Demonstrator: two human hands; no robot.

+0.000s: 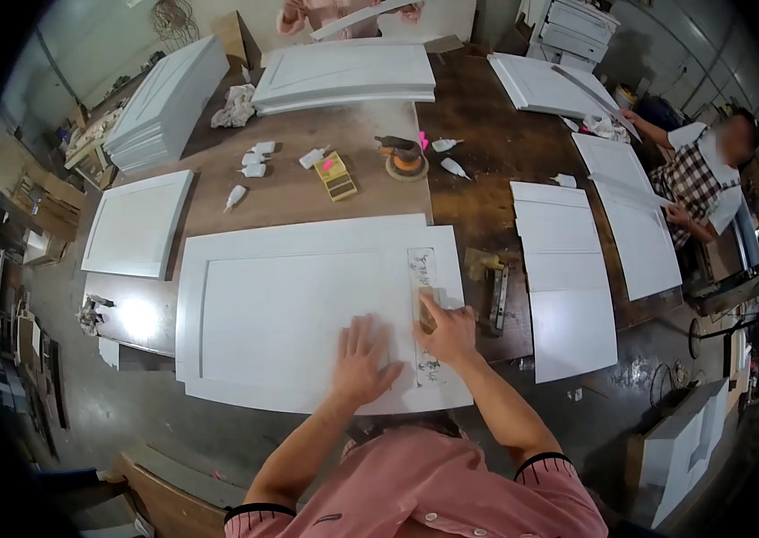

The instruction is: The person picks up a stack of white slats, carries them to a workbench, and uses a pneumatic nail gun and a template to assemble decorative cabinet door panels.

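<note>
A large white panel [290,296] with a recessed middle lies on the table in front of me. My left hand [364,360] rests flat on it with fingers spread. Close to the panel's right edge is a pale strip [421,262] with dark handwritten marks. Over that strip, my right hand [451,334] is closed on a small brown block [426,309], pressing it down with the index finger stretched along it. Part of the block is hidden under the fingers.
Beyond the panel are an orange sander [406,161], a yellow box [336,179] and several white bottles [235,197]. White panels are stacked at the back [344,72] and left [164,108]. Co-workers stand at the right [698,175] and far side [344,16].
</note>
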